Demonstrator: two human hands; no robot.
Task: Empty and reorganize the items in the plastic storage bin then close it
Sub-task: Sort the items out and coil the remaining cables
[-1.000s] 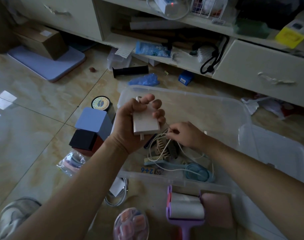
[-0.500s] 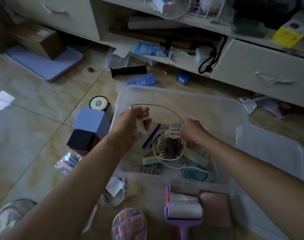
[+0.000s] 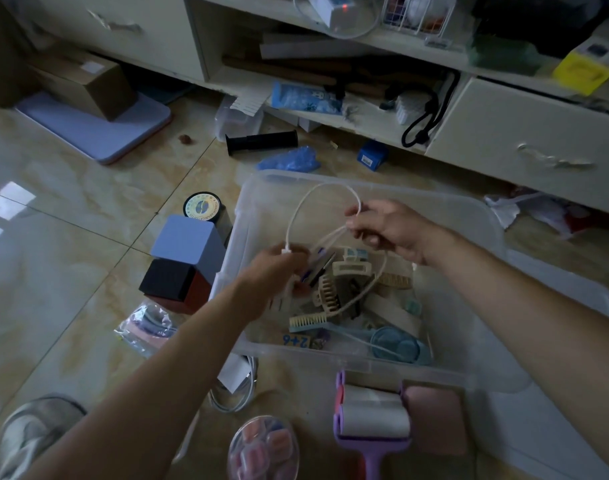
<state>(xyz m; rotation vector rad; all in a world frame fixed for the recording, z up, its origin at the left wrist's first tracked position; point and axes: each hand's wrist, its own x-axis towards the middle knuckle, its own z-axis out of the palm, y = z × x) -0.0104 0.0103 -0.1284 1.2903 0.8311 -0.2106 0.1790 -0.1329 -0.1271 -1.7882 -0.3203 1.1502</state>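
Light: dim, cool, underexposed overall. Source: bright window reflections on the glossy floor tiles [image 3: 5, 202], far to the left of the left hand [image 3: 275, 271]. Shadows: deep in the shelf recess [image 3: 330, 64] beyond both hands. Focus: soft throughout. Distortion: wide-angle bending at frame edges.

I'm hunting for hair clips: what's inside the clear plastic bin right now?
The bin holds beige claw clips, a comb, a round blue case and a white cable gripped by both hands. Whatever lies beneath the pile and forearms is hidden.
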